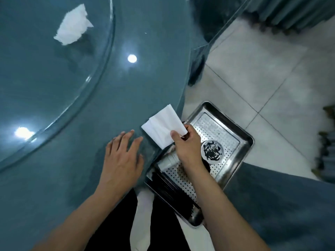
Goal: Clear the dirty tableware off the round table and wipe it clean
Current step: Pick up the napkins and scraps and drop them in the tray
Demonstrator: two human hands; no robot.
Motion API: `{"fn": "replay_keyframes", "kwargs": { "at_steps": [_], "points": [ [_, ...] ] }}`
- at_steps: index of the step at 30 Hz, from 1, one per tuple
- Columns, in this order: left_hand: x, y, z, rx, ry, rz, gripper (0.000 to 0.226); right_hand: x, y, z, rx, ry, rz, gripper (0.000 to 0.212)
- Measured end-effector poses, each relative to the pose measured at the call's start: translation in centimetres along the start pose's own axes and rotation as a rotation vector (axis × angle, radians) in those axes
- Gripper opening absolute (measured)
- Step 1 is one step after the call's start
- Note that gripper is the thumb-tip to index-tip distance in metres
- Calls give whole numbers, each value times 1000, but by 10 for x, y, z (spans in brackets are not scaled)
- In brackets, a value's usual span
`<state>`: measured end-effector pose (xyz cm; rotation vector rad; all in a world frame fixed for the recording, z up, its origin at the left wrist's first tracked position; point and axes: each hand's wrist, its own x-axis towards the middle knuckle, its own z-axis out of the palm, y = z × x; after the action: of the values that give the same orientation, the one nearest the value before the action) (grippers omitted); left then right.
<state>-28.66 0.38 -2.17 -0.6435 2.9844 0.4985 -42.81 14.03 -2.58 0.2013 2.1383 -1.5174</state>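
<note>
The round table (126, 98) has a dark teal glass top with a raised glass turntable (45, 78) on it. My right hand (186, 147) pinches a folded white paper napkin (163, 126) at the table's near right edge. My left hand (123, 158) lies flat on the tabletop just left of it, fingers spread. A crumpled white tissue (73, 26) sits on the turntable at the far left. Beside the table, a steel perforated tray (243, 140) holds a small white dish with dark residue (212, 149), a white cup on its side (167, 160) and dark chopsticks (174, 191).
A teal upholstered chair (282, 200) stands at the lower right, under the tray. Pale floor tiles (262, 78) spread out to the right. More teal fabric (290, 11) hangs at the top right. Ceiling lights reflect in the glass.
</note>
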Motion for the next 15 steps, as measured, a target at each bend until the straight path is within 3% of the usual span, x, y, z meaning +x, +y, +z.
{"fn": "replay_keyframes", "kwargs": {
  "at_steps": [8,15],
  "points": [
    [7,58,49,94,31,136,51,61,75,-98,54,193,100,12],
    [18,61,70,172,107,158,53,160,176,-102,-10,230,317,30]
  ]
}}
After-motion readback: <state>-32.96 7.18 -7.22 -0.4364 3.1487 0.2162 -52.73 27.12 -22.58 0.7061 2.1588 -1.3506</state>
